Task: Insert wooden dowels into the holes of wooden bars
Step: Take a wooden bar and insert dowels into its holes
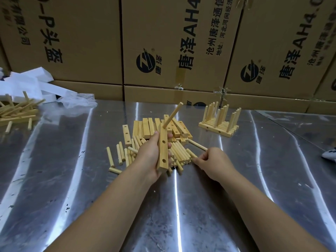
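Cardboard boxes (174, 42) wall table's (72, 160) far edge. Mid-table: pile of bars (145, 128) & loose dowels (179, 153), well apart from finished racks (219, 124) back-R. Left hand (149, 155) grip clamped on bar (163, 151) above pile, w/ inserted dowel (172, 115) in far hole. Right hand (212, 162) grip pinches single dowel (190, 153) at pile's R edge.

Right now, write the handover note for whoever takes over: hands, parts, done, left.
Left hand grips a bar, one dowel standing in its far hole.
Right hand reaches into the loose dowels; fingertips at one, grip unclear.
Spare bars lie heaped behind; finished bars stand at far right.
Left to do: fill the held bar's two open holes, then the spare bars.
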